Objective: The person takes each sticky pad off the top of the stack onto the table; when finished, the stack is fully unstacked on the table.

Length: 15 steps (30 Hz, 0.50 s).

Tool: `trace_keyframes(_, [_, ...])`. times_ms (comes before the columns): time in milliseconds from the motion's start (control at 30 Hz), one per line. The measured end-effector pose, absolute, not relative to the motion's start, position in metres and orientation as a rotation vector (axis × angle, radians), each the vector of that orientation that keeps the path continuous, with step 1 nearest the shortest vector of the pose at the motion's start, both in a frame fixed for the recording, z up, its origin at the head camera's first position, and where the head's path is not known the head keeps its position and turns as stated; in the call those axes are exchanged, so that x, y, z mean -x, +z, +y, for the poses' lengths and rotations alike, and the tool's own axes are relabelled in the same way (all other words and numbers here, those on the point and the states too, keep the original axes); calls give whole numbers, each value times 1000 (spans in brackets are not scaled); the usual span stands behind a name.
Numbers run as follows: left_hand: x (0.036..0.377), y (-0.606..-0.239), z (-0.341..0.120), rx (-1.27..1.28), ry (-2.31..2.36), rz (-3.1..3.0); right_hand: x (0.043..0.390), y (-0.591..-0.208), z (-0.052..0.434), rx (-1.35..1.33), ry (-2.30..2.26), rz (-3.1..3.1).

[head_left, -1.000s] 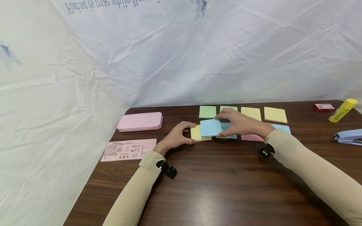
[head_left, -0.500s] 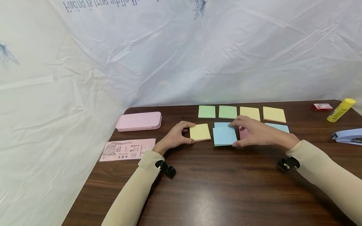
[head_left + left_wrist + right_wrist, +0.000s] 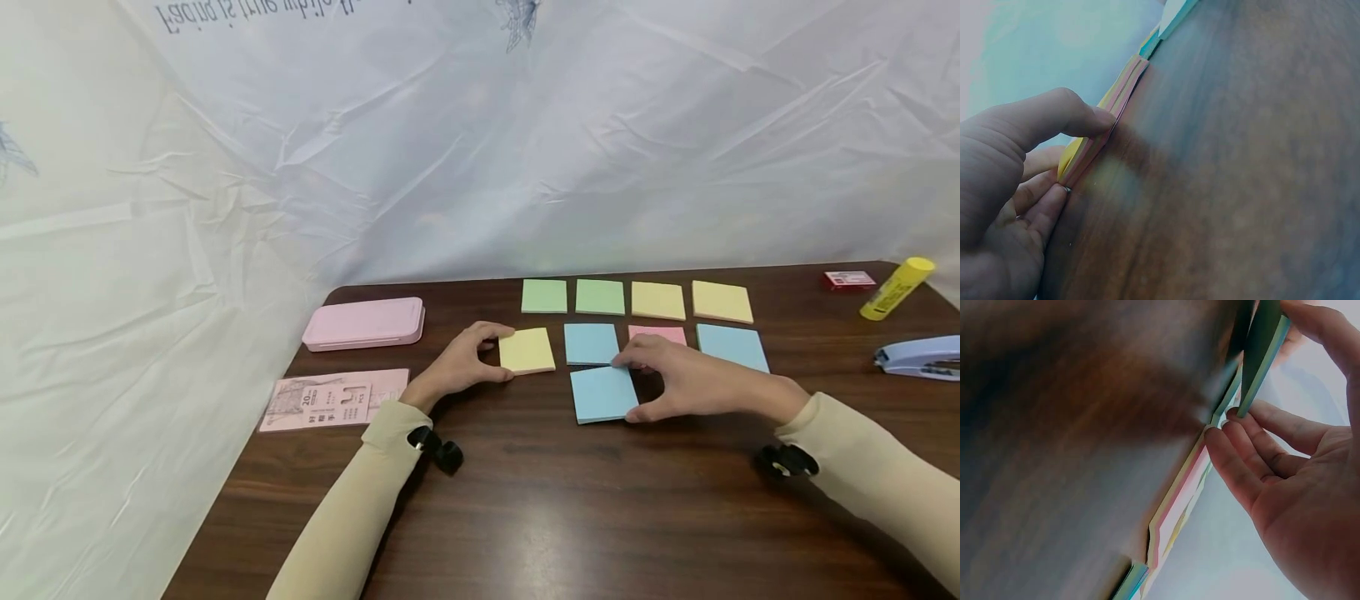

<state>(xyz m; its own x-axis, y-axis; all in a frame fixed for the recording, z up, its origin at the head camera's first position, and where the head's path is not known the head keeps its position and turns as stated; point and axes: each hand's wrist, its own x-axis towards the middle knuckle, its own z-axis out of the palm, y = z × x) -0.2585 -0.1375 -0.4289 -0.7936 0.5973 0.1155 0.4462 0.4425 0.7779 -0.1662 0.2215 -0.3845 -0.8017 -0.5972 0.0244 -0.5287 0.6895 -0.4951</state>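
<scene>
Blue pad [image 3: 602, 394] pinched by right hand [image 3: 693, 385] on table [image 3: 570, 508].

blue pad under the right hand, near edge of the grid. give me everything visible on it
The blue sticky-note pad is a square, light blue block of paper, plain on top with no writing visible. It lies flat on the dark wooden table, turned slightly askew, in front of the rows of other pads. The right hand pinches its right edge between thumb and fingers. In the right wrist view its side looks like thin stacked sheets. Whether it touches the blue pad behind it cannot be told.
</scene>
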Motion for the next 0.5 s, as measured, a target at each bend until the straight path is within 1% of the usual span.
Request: trace_keyframes(500, [260,-430,-138,-913,1280,2512,160,-389,211,886,-596,2800])
